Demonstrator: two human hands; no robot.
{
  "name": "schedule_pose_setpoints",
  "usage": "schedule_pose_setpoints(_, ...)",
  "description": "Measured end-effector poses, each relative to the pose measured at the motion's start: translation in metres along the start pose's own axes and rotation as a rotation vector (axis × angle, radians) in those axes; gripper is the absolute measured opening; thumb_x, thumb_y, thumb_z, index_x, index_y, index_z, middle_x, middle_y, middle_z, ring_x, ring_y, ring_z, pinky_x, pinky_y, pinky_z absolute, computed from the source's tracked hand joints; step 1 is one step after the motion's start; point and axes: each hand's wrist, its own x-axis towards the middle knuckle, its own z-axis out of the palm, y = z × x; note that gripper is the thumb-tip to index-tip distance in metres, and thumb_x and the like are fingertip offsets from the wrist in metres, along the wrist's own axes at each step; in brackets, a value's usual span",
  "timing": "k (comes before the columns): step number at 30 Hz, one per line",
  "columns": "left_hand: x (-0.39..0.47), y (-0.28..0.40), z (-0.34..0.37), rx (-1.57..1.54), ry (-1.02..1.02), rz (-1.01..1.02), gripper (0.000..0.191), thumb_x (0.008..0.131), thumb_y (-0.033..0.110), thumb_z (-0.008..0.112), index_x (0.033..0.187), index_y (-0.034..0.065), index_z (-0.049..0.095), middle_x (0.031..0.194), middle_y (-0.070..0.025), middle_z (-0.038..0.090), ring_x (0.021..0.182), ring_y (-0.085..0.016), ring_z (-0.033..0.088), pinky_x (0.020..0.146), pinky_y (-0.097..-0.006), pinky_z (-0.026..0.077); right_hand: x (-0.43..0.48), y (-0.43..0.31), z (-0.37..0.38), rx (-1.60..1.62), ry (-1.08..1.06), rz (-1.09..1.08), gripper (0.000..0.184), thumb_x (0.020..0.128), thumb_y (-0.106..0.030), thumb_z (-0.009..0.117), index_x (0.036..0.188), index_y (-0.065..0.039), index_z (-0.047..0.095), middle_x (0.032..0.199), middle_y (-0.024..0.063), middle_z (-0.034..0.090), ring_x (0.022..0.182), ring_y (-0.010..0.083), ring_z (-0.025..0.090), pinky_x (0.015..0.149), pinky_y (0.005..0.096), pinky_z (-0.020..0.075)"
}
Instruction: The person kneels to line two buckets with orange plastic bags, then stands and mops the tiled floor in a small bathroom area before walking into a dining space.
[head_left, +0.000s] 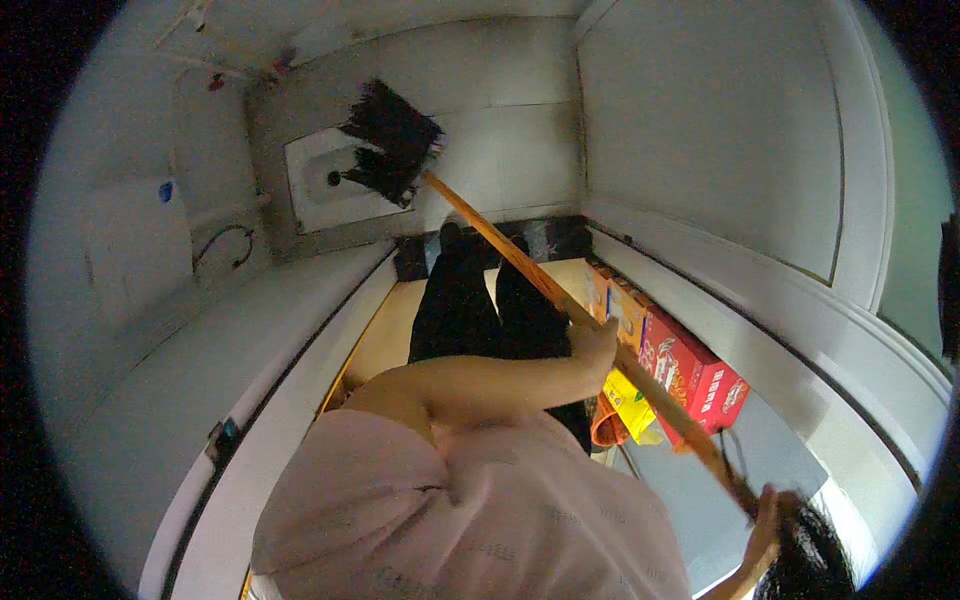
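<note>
A long wooden-handled mop (517, 259) slants across the head view, its dark, ragged strands (394, 131) at the upper left. The strands hang over or rest at the edge of a white squat toilet pan (307, 206) set in the floor; I cannot tell whether they touch it. My left hand (598, 351) is wrapped around the handle at about mid-length, with the forearm crossing in front of my body. Farther up the handle, near its end at lower right, my right hand (766, 521) grips it too. Dark hair partly hides that hand.
Door frames (315, 390) flank me left and right, with a dark threshold (555, 234) at my feet. To my right are a red carton (690, 360), a yellow packet (630, 405) and an orange container (607, 426). A hose (225, 232) hangs by the left wall.
</note>
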Motion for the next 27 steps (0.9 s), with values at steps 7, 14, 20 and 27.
schedule_pose_setpoints(7,0.089,-0.152,-0.007,0.763,-0.038,-0.098,0.045,0.078,0.026,0.059,0.11,-0.0033,0.047,0.091,-0.0198,0.064,0.078,-0.029,0.065,0.068,-0.0411,0.053,-0.064,0.07,0.041,-0.142,-0.548,-0.031,0.023,0.087,-0.022,0.062,0.078,0.0,0.065,0.057,0.0,0.053,0.043,0.0072,0.045,0.038,0.0251,0.035)
schedule_pose_setpoints(14,0.11,-0.182,-0.048,0.892,-0.071,-0.413,0.036,0.084,0.033,0.054,0.095,-0.0018,0.051,0.084,-0.0163,0.059,0.07,-0.032,0.06,0.058,-0.0468,0.049,-0.099,0.026,0.164,0.305,-0.693,0.259,0.021,0.087,-0.021,0.062,0.085,-0.001,0.065,0.057,-0.0002,0.053,0.042,0.0065,0.044,0.038,0.0238,0.0339)
schedule_pose_setpoints(20,0.139,-0.138,-0.042,1.082,0.041,-0.106,0.031,0.084,0.029,0.051,0.093,-0.0006,0.051,0.079,-0.0138,0.06,0.067,-0.027,0.061,0.057,-0.0423,0.049,-0.098,-0.029,0.232,0.452,-0.806,0.361,0.02,0.087,-0.02,0.063,0.091,-0.001,0.065,0.058,-0.0004,0.053,0.042,0.0059,0.043,0.038,0.0227,0.0329)
schedule_pose_setpoints(27,0.133,-0.117,-0.043,1.0,-0.031,-0.02,0.041,0.082,0.017,0.053,0.113,-0.0051,0.036,0.082,-0.0169,0.061,0.069,-0.026,0.064,0.058,-0.0373,0.055,-0.087,-0.059,0.254,0.508,-0.823,0.43,0.022,0.086,-0.02,0.063,0.098,-0.001,0.065,0.058,-0.0007,0.053,0.042,0.0052,0.042,0.037,0.0214,0.0317)
